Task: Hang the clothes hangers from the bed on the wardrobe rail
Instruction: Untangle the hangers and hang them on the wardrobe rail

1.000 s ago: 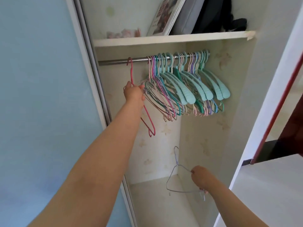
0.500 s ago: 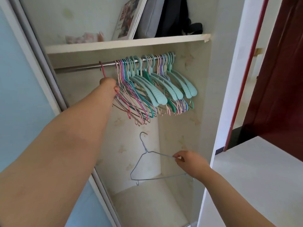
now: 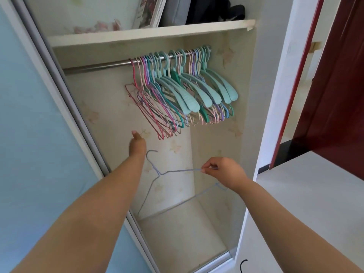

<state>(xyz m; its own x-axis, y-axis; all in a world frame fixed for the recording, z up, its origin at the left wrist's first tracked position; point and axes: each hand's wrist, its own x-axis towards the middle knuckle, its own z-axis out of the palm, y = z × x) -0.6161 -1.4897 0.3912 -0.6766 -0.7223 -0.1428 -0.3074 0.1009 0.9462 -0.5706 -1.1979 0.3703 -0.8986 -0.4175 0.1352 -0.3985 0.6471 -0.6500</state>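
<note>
Pale blue wire, thin, pinched between thumb and fingers point(image 3: 209, 168) of the right hand point(image 3: 226, 172): the upper shoulder bar of a wire hanger point(image 3: 157, 174), held low inside the wardrobe. Hook of that hanger up and to the left of the pinch, pointing upward, close beside the left wrist; lower bar slanting down and left from under the right palm toward the wardrobe floor point(image 3: 183, 233).

Left hand point(image 3: 137, 143) empty, raised just beyond the hook, fingers loosely together and stretched upward, gripping nothing, with the patterned back wall behind it. How far the fingers are spread cannot be told from this angle.

Above the left fingertips, close, the lowest ends of the hung hangers: a red wire hanger point(image 3: 136, 89) at the left end of the bunch, then pink, purple and green wire ones, then broad teal plastic hangers point(image 3: 189, 95) to the right. All hooked on the metal wardrobe rail point(image 3: 98, 65), crowded toward its right end, left stretch bare.

Over the rail, a white shelf point(image 3: 149, 33) bearing a leaning picture frame point(image 3: 149, 10) and dark folded items. Left of the left arm, a light blue sliding door point(image 3: 29, 134) with a grey frame. Right of the right hand, the white wardrobe side panel point(image 3: 275, 95), and past it a dark red door point(image 3: 338, 75).
</note>
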